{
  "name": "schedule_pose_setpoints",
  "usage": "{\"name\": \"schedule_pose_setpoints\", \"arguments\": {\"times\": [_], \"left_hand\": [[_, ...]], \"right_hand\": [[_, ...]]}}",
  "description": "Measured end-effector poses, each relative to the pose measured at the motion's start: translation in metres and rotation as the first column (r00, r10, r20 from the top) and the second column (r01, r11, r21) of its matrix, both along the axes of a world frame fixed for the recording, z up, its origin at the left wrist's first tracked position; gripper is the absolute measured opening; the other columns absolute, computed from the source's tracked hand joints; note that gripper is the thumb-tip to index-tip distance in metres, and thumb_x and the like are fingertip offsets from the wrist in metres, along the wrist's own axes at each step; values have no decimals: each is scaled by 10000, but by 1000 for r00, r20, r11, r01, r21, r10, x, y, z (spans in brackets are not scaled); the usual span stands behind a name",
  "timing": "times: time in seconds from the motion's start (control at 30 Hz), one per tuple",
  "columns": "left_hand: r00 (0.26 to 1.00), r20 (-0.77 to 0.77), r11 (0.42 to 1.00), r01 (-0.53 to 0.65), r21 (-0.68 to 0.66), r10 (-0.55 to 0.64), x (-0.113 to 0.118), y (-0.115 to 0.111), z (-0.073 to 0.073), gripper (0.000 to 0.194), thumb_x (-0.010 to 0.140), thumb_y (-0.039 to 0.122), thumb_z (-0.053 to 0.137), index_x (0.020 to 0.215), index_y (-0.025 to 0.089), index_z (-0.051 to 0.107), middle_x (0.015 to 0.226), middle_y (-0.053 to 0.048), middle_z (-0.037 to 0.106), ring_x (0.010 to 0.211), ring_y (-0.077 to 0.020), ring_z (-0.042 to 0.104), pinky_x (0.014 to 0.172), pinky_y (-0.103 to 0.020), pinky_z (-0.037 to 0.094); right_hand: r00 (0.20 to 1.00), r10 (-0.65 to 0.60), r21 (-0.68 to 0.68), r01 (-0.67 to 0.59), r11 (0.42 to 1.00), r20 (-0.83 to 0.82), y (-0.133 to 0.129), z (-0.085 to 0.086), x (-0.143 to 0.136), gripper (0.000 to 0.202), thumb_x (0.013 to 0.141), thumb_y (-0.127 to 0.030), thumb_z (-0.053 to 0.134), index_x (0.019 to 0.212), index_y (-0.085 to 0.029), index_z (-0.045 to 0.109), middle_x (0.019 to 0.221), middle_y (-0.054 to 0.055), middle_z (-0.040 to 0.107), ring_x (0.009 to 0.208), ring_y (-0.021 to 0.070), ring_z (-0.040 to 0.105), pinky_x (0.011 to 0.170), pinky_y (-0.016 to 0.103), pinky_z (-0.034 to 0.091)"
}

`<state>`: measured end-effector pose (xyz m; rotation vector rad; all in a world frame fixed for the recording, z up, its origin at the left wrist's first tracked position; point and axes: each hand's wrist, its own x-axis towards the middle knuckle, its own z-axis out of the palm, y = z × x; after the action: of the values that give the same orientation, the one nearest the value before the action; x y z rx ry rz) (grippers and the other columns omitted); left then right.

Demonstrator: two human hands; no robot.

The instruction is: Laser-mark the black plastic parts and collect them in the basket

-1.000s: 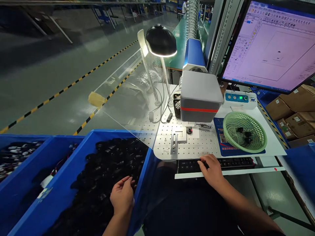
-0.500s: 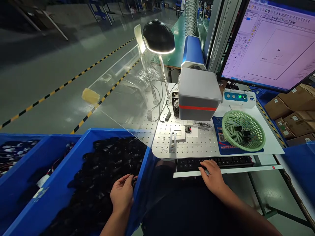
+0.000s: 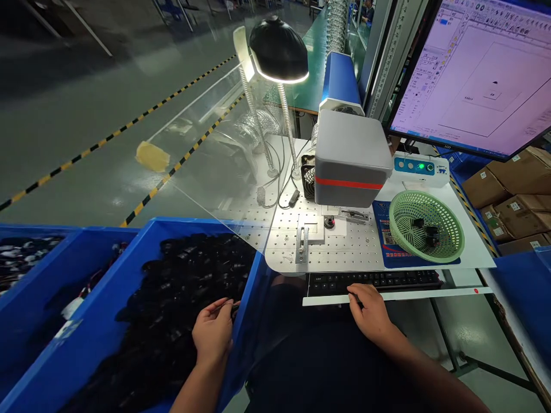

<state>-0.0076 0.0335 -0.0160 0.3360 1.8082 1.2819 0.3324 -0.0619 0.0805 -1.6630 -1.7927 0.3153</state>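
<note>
My left hand (image 3: 214,330) is closed in a pinch on a small black part (image 3: 235,310), mostly hidden by the fingers. It hovers over the right side of a blue bin (image 3: 253,287) heaped with black parts (image 3: 189,287). My right hand (image 3: 369,310) rests at the front of the black keyboard (image 3: 331,282), thumb and fingers apart, holding nothing I can see. Below the grey machine head (image 3: 353,158), another small round black part (image 3: 329,222) with a red spot of light sits by a metal fixture on the perforated plate (image 3: 275,261).
A green basket (image 3: 398,241) with a few black parts stands on a blue mat (image 3: 383,255) to the right. Behind it are a control box (image 3: 441,172) and a monitor (image 3: 473,80). A lit lamp (image 3: 279,49) and a clear sheet (image 3: 202,201) stand at left.
The view has tilted down slightly. Both hands keep nearly the same places, the left with the black part, the right at the keyboard.
</note>
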Motion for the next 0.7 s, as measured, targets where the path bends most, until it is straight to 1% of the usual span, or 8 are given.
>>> {"name": "schedule_pose_setpoints", "arguments": {"times": [0.1,0.23,0.33,0.47,0.6,0.7], "left_hand": [[1000,4,1000,-15,8,15,-1,1,-2,273,683,182,741,926,167,618,749,-26,666,652,-163,658,621,-288,567],[1000,-3,1000,-8,-4,8,0,1,-3,267,697,193,749,932,168,624,760,-22,658,644,-160,650,608,-288,565],[1000,4,1000,-18,-6,18,1,1,0,248,714,198,749,927,170,625,773,-24,662,648,-151,647,586,-262,549],[1000,1,1000,-2,4,2,2,-1,6,254,739,262,745,940,166,622,815,-31,675,615,-139,622,531,-252,525],[1000,-14,1000,4,18,-3,1,-1,7,305,705,316,770,924,162,626,803,-22,667,587,-112,580,489,-214,479],[998,-55,1000,22,1,-22,-4,-2,-1,372,660,312,784,971,163,646,714,5,625,565,-114,567,488,-211,475]], "right_hand": [[1000,-6,8,6,1000,14,-1,-2,0,297,905,-125,527,1092,-260,714,1007,55,764,921,225,732,815,394,599],[1000,-3,23,2,1000,18,-1,-4,0,289,905,-125,534,1093,-257,709,1016,60,763,919,229,732,821,400,597],[1000,-2,5,2,1000,4,-1,-5,1,264,929,-152,524,1094,-252,703,1023,69,759,933,235,725,832,415,592],[1000,2,18,-2,1000,-23,0,-2,3,217,954,-195,528,1083,-250,695,1018,75,753,949,243,715,854,438,579],[999,-9,79,13,997,-50,10,6,10,208,962,-203,529,1088,-259,685,1013,74,746,950,241,702,857,444,569],[996,-28,146,39,988,-80,28,12,18,192,958,-201,533,1063,-245,688,983,76,739,936,233,692,860,429,570]]}}
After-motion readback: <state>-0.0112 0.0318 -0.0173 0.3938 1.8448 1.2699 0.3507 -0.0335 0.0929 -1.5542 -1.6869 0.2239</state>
